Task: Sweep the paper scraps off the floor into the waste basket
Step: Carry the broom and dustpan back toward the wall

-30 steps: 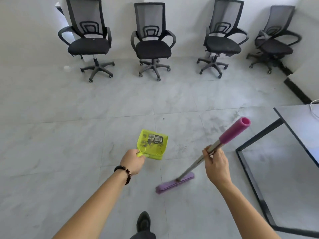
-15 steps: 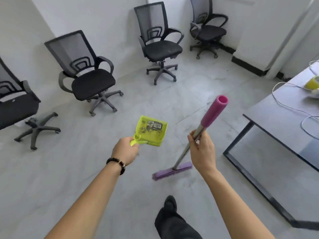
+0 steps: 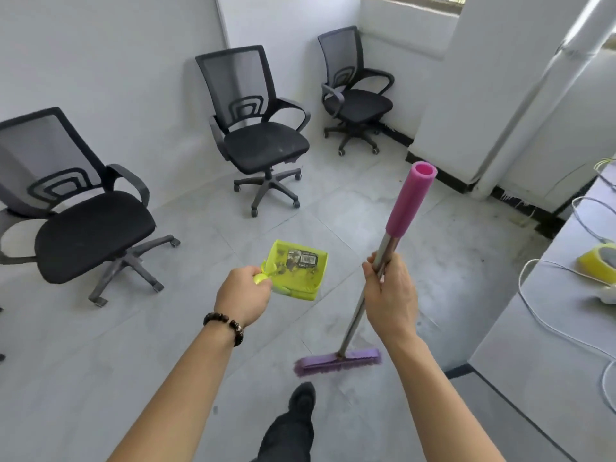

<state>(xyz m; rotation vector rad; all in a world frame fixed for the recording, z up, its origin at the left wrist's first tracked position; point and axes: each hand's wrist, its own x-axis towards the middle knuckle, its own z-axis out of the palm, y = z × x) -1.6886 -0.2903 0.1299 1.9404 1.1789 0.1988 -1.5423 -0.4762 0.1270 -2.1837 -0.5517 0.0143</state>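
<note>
My left hand (image 3: 242, 295) grips the handle of a lime-green dustpan (image 3: 296, 270), held level above the floor, with dark scraps and a barcoded label lying inside it. My right hand (image 3: 390, 295) is closed around the metal shaft of a broom (image 3: 383, 258) with a pink foam grip at the top. Its purple brush head (image 3: 336, 361) hangs just over the grey tiles near my black shoe (image 3: 301, 400). No waste basket is in view.
Three black mesh office chairs (image 3: 263, 141) stand along the white walls at left and ahead. A grey table (image 3: 546, 331) with white cables and a yellow object fills the right side. A white pillar (image 3: 473, 88) rises at the back right.
The view has swung to the right: the chairs slid left and the corner and pillar came into sight. Both hands keep dustpan and broom; the broom now stands more upright.
</note>
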